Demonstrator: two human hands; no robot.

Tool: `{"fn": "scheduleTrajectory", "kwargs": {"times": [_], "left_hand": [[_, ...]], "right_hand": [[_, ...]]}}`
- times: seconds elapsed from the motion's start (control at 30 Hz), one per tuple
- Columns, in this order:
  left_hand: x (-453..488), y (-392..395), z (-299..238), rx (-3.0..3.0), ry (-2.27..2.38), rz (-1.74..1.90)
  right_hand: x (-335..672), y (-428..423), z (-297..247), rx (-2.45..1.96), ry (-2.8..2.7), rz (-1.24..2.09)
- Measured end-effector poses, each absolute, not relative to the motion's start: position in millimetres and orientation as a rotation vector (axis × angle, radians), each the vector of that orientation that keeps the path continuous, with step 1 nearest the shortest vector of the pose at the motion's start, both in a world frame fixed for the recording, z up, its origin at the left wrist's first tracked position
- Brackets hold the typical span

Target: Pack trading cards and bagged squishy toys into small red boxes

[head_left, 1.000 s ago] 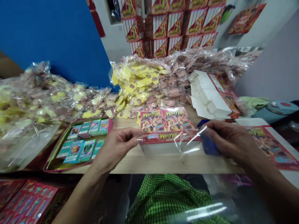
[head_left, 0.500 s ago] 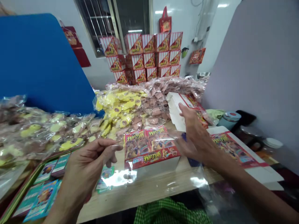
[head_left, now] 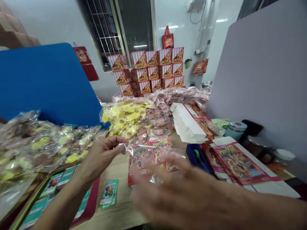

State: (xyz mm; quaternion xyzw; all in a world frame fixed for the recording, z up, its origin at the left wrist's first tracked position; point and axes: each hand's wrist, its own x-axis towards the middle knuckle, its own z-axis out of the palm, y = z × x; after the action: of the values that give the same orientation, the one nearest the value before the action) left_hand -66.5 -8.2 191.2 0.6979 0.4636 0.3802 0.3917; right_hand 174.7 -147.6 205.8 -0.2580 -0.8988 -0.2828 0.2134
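A red printed box [head_left: 148, 153] wrapped in clear film stands on the wooden table [head_left: 120, 210] in front of me. My left hand [head_left: 104, 155] pinches the film at the box's left end, thumb against fingers. My right hand [head_left: 172, 188] sweeps across the front of the box, close to the camera and smeared by motion, its fingers spread. A blue tape dispenser [head_left: 198, 156] lies just right of the box. One green card [head_left: 109, 193] lies loose on the table left of the box.
A red tray [head_left: 90, 201] of green card packs sits at the left. Bags of yellow and pink toys [head_left: 129, 116] are heaped behind. Flat white cartons [head_left: 189, 124] and printed sheets [head_left: 236, 163] lie to the right. Stacked red boxes [head_left: 148, 70] stand at the back wall.
The camera has tilted up. My right hand left the far right side of the box and swung across its front toward the left. My left hand kept its pinch on the film.
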Motion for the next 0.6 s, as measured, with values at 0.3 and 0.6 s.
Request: {"fn": "scheduleTrajectory", "kwargs": {"times": [0.3,0.6], "left_hand": [[-41.0,-4.8,310.6,2.117,0.838,1.676],[-3.7,84.4,308.2,2.201,1.269,1.026]], "right_hand": [[249.8,-63.5,145.7,-1.141,-1.712,0.723],[198.9,-43.1,220.9,-0.439,-2.249,0.925]]}}
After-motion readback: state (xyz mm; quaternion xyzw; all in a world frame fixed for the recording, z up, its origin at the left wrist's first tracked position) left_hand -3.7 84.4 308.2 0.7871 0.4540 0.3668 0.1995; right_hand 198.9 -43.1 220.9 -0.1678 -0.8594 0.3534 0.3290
